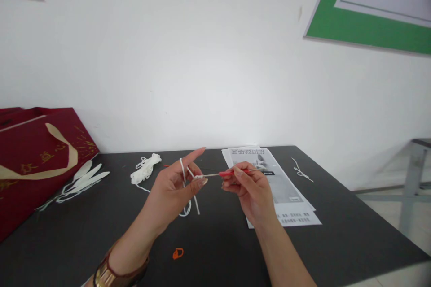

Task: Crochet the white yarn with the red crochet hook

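Note:
My left hand (175,186) is raised over the dark table (215,242), its forefinger stretched out with white yarn (183,170) looped round it. Thumb and middle finger pinch a small white crocheted piece (199,178), and yarn ends hang below the hand. My right hand (251,188) grips a crochet hook with a red handle (232,173). The hook's metal tip points left into the white piece between the two hands.
A white yarn bundle (146,168) lies at the table's back. White petal-like pieces (84,178) rest beside a dark red gift bag (37,161) at left. Printed sheets (286,193) lie at right, a knotted yarn scrap (301,171) beyond. An orange stitch marker (178,254) lies near me.

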`<state>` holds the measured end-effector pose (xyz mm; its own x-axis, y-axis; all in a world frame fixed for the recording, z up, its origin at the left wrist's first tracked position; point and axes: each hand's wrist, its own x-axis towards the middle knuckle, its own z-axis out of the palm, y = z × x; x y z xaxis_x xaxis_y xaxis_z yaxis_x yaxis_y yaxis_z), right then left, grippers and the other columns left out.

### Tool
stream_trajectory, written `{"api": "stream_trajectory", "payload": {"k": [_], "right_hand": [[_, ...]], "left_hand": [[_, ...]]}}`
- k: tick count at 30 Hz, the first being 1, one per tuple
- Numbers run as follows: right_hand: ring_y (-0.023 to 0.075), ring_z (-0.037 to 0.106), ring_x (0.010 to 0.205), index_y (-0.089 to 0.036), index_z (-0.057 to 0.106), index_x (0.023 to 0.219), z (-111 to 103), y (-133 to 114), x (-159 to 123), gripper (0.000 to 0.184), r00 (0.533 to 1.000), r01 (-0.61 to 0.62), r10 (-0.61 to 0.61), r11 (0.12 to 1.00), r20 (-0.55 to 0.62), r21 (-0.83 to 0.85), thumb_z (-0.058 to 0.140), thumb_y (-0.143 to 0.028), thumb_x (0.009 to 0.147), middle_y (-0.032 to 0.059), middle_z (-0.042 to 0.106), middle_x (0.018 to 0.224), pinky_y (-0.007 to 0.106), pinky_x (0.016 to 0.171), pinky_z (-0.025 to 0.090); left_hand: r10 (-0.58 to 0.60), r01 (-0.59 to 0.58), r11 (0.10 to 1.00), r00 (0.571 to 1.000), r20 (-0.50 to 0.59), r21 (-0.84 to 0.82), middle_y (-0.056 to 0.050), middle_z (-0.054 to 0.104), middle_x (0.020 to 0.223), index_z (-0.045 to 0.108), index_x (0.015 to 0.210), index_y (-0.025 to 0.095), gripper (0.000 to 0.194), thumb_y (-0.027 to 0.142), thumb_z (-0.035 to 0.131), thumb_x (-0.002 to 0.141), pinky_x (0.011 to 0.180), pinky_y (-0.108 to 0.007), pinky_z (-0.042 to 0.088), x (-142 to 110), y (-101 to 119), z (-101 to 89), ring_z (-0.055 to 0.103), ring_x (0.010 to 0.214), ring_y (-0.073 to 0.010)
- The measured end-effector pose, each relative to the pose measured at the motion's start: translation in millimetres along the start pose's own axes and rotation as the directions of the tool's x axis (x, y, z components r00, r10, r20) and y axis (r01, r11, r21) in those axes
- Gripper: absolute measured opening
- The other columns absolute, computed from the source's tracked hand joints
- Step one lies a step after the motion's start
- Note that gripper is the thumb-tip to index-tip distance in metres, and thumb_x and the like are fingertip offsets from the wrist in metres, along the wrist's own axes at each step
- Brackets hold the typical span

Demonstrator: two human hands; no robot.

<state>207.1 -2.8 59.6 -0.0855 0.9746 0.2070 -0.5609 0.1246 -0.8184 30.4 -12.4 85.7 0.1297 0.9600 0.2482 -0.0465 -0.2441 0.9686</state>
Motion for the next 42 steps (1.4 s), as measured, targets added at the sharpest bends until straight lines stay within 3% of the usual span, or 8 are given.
{"api": "stream_trajectory", "payload": {"k": [7, 12, 17, 22, 27, 31, 36, 42], "right_hand": [[0.0101, 0.064, 0.048, -0.016, 0.057, 0.072, 2.1, 5.0, 0.3, 0.017, 0.997, 0.006, -0.01, 0.999, -0.072, -0.054, 0.066, -0.027, 0.079, 0.0014, 0.071, 0.063, 0.021, 0.051, 0.056], [0.0076, 0.056, 0.037, -0.016, 0.052, 0.067, -0.8, 5.3, 3.3, 0.021, 0.991, -0.003, 0.004, 1.0, -0.134, 0.003, 0.066, -0.028, 0.079, -0.001, 0.066, 0.054, 0.019, 0.042, 0.052], [0.0077, 0.053, 0.035, -0.017, 0.051, 0.067, -2.7, 3.5, 4.5, 0.022, 0.993, -0.085, 0.091, 0.993, -0.079, 0.078, 0.066, -0.028, 0.078, -0.0018, 0.064, 0.05, 0.019, 0.039, 0.052], [0.0099, 0.059, 0.041, -0.017, 0.051, 0.069, -0.6, 2.6, 2.1, 0.021, 0.997, -0.053, 0.056, 0.997, -0.046, 0.063, 0.065, -0.029, 0.079, 0.0005, 0.067, 0.056, 0.02, 0.044, 0.054], [0.0102, 0.06, 0.042, -0.016, 0.053, 0.072, 0.4, 6.1, 2.8, 0.018, 0.997, -0.024, 0.026, 0.999, -0.068, 0.031, 0.063, -0.029, 0.081, 0.0018, 0.07, 0.06, 0.022, 0.046, 0.055], [0.0099, 0.06, 0.041, -0.016, 0.053, 0.072, 1.5, 7.7, 4.0, 0.02, 0.995, -0.032, 0.036, 0.999, -0.095, 0.042, 0.065, -0.031, 0.08, 0.002, 0.07, 0.06, 0.022, 0.047, 0.055], [0.0096, 0.058, 0.04, -0.016, 0.054, 0.071, 1.6, 7.6, 4.2, 0.023, 0.993, -0.054, 0.061, 0.996, -0.097, 0.075, 0.068, -0.033, 0.076, 0.0019, 0.069, 0.059, 0.022, 0.046, 0.055], [0.0093, 0.057, 0.038, -0.015, 0.055, 0.069, 1.7, 10.8, 5.2, 0.023, 0.988, -0.117, 0.125, 0.989, -0.086, 0.094, 0.069, -0.032, 0.075, 0.0012, 0.068, 0.055, 0.022, 0.044, 0.055]], "left_hand": [[0.018, -0.017, 1.0, 0.997, -0.07, 0.005, 0.005, 0.047, 0.066, 0.047, 0.132, 0.028, 0.065, 0.019, 0.069, 0.072, 0.058, -0.024, 0.036, 2.9, -10.1, 6.5, 0.043, 0.062, -0.0104], [0.012, -0.046, 0.983, 0.983, -0.184, -0.179, 0.006, 0.048, 0.063, 0.042, 0.136, 0.025, 0.077, 0.015, 0.072, 0.065, 0.063, -0.023, 0.04, 3.0, -9.3, 17.5, 0.046, 0.064, -0.0111], [-0.011, -0.022, 0.977, 0.988, -0.155, -0.212, 0.007, 0.051, 0.06, 0.029, 0.142, 0.028, 0.09, 0.013, 0.073, 0.065, 0.06, -0.021, 0.039, 0.9, -4.1, 24.1, 0.047, 0.061, -0.0102], [-0.093, 0.044, 0.937, 0.988, -0.124, -0.347, 0.009, 0.052, 0.057, 0.021, 0.143, 0.033, 0.098, 0.012, 0.074, 0.064, 0.06, -0.02, 0.04, 0.8, -3.8, 25.9, 0.048, 0.057, -0.0083], [-0.101, 0.054, 0.929, 0.989, -0.112, -0.365, 0.009, 0.053, 0.062, 0.023, 0.142, 0.034, 0.09, 0.013, 0.071, 0.069, 0.064, -0.02, 0.039, 1.9, -13.3, 27.9, 0.049, 0.06, -0.0073], [-0.094, 0.045, 0.946, 0.986, -0.14, -0.32, 0.007, 0.054, 0.065, 0.03, 0.141, 0.027, 0.081, 0.016, 0.07, 0.071, 0.066, -0.021, 0.039, 2.9, -14.4, 29.5, 0.049, 0.064, -0.0086], [-0.136, 0.11, 0.965, 0.986, -0.096, -0.24, 0.001, 0.061, 0.077, 0.041, 0.135, 0.02, 0.075, 0.02, 0.073, 0.067, 0.067, -0.024, 0.04, 3.6, -7.4, 24.6, 0.052, 0.071, -0.0118], [-0.057, 0.039, 0.986, 0.993, -0.106, -0.162, 0.005, 0.055, 0.065, 0.046, 0.132, 0.023, 0.071, 0.017, 0.072, 0.066, 0.06, -0.023, 0.039, 5.5, -11.0, 18.8, 0.048, 0.062, -0.011]]}}
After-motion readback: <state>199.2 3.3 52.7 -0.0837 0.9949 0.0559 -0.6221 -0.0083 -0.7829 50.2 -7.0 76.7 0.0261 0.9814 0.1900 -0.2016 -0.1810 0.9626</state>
